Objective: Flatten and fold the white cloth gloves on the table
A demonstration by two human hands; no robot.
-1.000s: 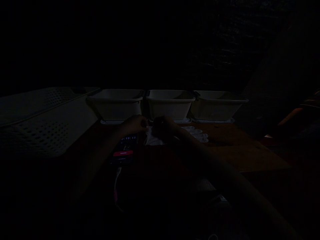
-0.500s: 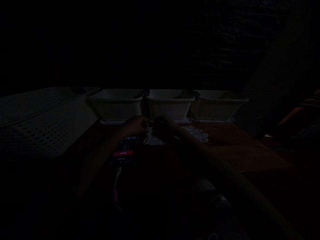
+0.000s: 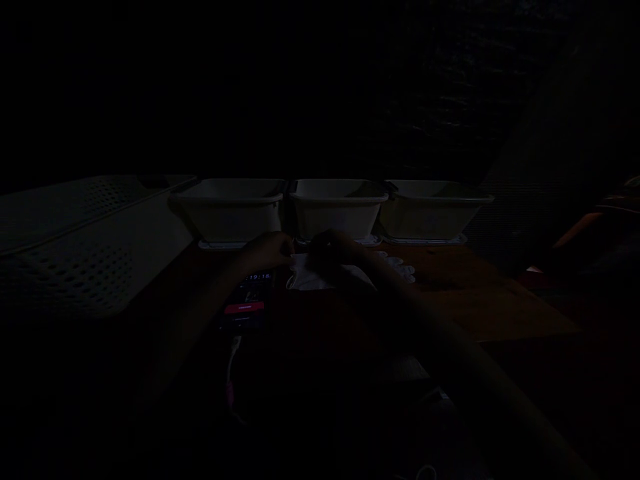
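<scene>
In very dim light, a white glove (image 3: 310, 275) lies flat on the wooden table, its finger ends (image 3: 401, 268) pointing right. The fingertips of my left hand (image 3: 273, 251) are pinched together at the glove's left cuff corner. Over the upper part of the glove is my right hand (image 3: 337, 247), its fingers curled in. What those fingers hold, if anything, is lost in the dark. My right forearm hides part of the glove.
Three pale plastic bins (image 3: 230, 217), (image 3: 337, 217), (image 3: 430, 217) stand in a row at the back. A large perforated basket (image 3: 100, 267) is at the left. A lit phone (image 3: 244, 308) with a white cable (image 3: 231, 363) lies near my left forearm. Another person's arm (image 3: 577, 232) shows at the right.
My right hand has shifted slightly to the right, so more of the glove's cuff side shows. My left hand stays at the cuff corner. The view has turned very slightly.
</scene>
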